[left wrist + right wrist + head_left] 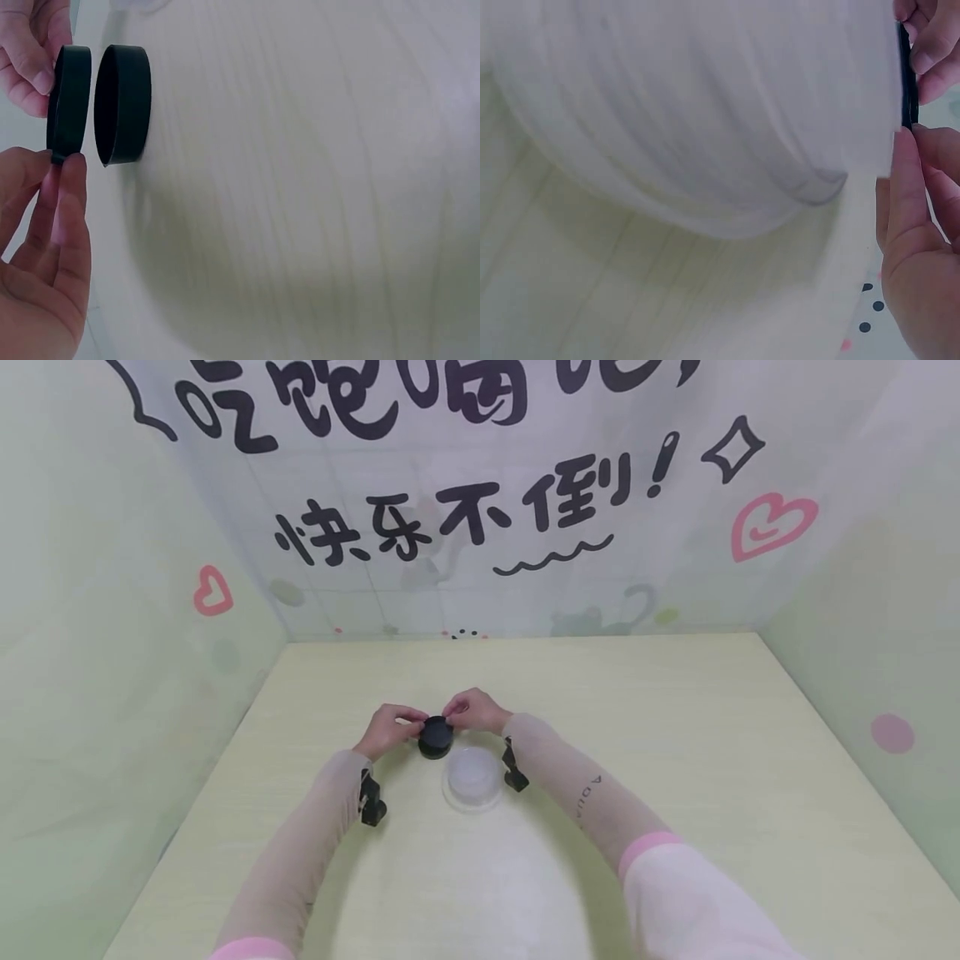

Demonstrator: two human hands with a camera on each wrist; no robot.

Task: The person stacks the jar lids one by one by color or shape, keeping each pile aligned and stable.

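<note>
My left hand [388, 729] and right hand [477, 708] pinch opposite sides of a shallow black round dish [73, 97], thumb and fingertips at its rim. Just below it, a second black round dish [129, 105] of similar size sits on the table; a narrow gap separates the two in the left wrist view. Whether they are dishes or lids I cannot tell. Nearer to me, beside the right wrist, stands a translucent whitish plastic container [472, 777] with a wider round base or rim. It fills much of the right wrist view and hides most of the held dish there.
A pale wood-grain table [645, 710] lies under everything. Behind it hangs a white cloth [450, 602] with black lettering and drawings, and similar pale cloth walls stand at both sides. Each wrist carries a small black camera mount [372, 802].
</note>
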